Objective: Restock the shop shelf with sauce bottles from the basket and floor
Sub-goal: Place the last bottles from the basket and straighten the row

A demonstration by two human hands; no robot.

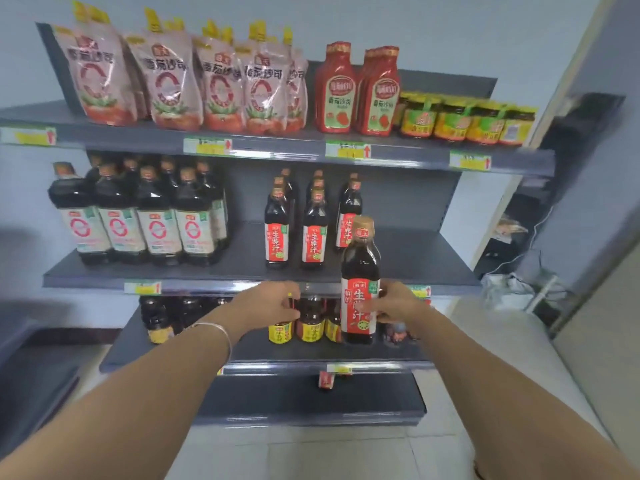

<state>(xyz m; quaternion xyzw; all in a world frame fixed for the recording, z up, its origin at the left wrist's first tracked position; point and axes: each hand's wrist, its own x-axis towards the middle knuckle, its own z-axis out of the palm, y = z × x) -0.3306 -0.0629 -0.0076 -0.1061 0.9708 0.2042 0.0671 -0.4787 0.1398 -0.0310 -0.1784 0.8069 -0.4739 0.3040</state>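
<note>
Holding sauce bottle (pixel 359 268), right grip (pixel 394 303) — 生 label

I'm looking into a small shop. A grey shelf rack (pixel 415 258) carries rows of the same goods, labels facing out: sauce pouches (pixel 173 84), red bottles (pixel 337 88), jars (pixel 450 123) and dark bottles (pixel 156 216). Price tags (pixel 207 146) line each shelf edge.

We have one wide-angle view, worn on the person's head, facing the shelf (pixel 415 258) head-on and tilted slightly down, close up, its tiers spanning our frame from left edge to right.
</note>
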